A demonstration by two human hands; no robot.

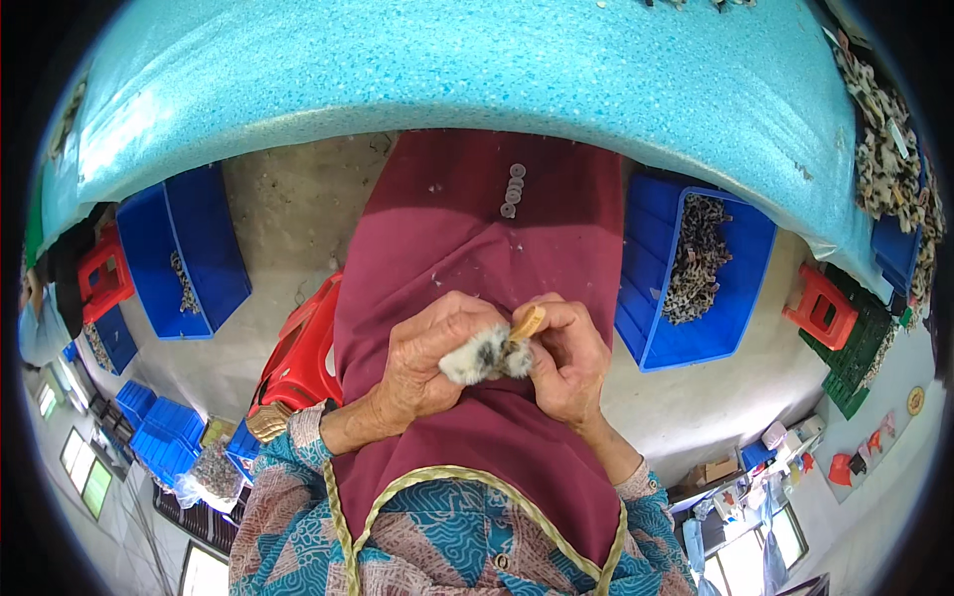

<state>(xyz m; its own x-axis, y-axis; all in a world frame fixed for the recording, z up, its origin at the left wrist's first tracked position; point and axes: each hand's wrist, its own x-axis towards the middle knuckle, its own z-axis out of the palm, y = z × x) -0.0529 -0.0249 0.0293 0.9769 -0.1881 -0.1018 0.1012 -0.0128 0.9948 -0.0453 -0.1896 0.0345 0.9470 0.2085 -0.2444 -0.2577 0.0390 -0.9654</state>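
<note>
Above my lap, my left hand (425, 356) is closed round a small fluffy white, grey and black piece (475, 358), perhaps plush. Close beside it, my right hand (572, 370) pinches a short tan, flat stick-like thing (528, 323) against the upper right of the fluff. The stick's lower end is hidden in the fur and behind the fingers, so its exact kind cannot be made out. Both hands are nearly touching, over a maroon apron (427, 238).
A turquoise-covered table (477, 70) curves across the front. Blue bins (214, 253) stand left, and another blue bin (646, 288) with many spotted fluffy pieces (698, 263) stands right. Red stools (823, 306) and a red chair (298, 348) are nearby. More spotted pieces (884, 149) lie piled far right.
</note>
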